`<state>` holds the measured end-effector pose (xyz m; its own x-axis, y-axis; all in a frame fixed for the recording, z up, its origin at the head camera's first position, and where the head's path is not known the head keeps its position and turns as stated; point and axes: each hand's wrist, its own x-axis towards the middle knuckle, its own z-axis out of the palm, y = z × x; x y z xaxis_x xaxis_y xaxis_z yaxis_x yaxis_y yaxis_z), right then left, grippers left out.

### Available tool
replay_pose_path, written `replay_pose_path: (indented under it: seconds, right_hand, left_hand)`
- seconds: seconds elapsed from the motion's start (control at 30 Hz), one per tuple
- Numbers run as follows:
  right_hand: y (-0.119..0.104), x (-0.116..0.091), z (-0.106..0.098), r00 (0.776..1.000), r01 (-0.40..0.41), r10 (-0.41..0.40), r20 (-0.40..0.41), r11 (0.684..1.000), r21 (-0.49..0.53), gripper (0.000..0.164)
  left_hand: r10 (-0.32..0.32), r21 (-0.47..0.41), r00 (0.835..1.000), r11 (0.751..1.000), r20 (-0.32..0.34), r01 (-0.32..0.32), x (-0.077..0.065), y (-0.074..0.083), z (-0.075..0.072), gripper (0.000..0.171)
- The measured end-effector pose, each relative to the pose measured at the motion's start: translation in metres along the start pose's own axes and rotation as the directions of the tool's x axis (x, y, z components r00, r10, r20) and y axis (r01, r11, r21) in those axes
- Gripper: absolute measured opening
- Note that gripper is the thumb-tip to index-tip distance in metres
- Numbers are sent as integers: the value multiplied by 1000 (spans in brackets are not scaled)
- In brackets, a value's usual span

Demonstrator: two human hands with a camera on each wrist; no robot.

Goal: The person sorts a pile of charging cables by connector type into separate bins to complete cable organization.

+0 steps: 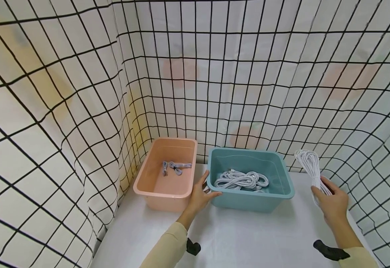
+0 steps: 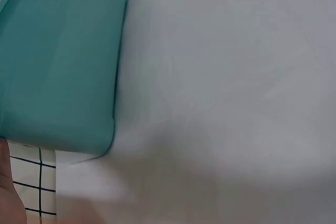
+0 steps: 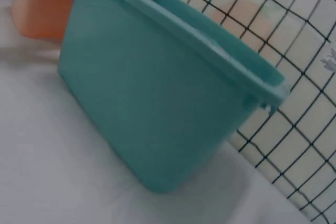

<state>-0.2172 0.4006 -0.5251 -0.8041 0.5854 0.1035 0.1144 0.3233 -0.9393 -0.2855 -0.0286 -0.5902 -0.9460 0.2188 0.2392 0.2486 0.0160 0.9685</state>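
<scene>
A long bundle of looped white cable [image 1: 310, 163] rises from my right hand [image 1: 333, 203], which grips its lower end to the right of the teal bin [image 1: 248, 201]. In the right wrist view, just a bit of the cable [image 3: 329, 61] shows at the edge. My left hand [image 1: 199, 195] holds the teal bin at its front left corner, thumb on the front and fingers along the side. More coiled white cables [image 1: 242, 180] lie inside this bin. Only part of the left hand [image 2: 8, 192] appears in the left wrist view.
A peach bin [image 1: 165, 203] stands left of the teal one, with small tied grey cables [image 1: 179, 167] on its floor. Both bins are on a white table [image 1: 242, 238]. Black netting [image 1: 210, 100] over white sheeting encloses the back and sides.
</scene>
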Motion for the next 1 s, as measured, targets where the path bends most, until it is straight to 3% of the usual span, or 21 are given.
replay_pose_path:
  seconds: [0.13,0.27,0.4,0.63,0.83,1.0]
  right_hand:
    - [-18,-1,9,987,148,-142,79,986,-80,57]
    - [-36,2,20,948,282,-262,180,955,-94,57]
    - [-52,3,34,905,363,-325,273,927,-99,55]
    - [-68,2,62,862,382,-314,399,918,-103,52]
    - [-72,2,80,806,405,-297,511,908,-111,50]
    - [-80,4,87,788,409,-270,554,901,-144,48]
  left_hand:
    - [3,-41,1000,999,7,-2,-1,0,2,102]
    - [-14,-36,1000,999,-11,13,-3,5,2,101]
    - [-36,-3,999,999,-13,36,-3,6,0,100]
    - [-47,35,999,998,-11,47,3,1,-1,101]
    - [-36,52,999,998,-12,37,3,1,-1,101]
    - [-35,55,999,998,-11,36,0,2,0,100]
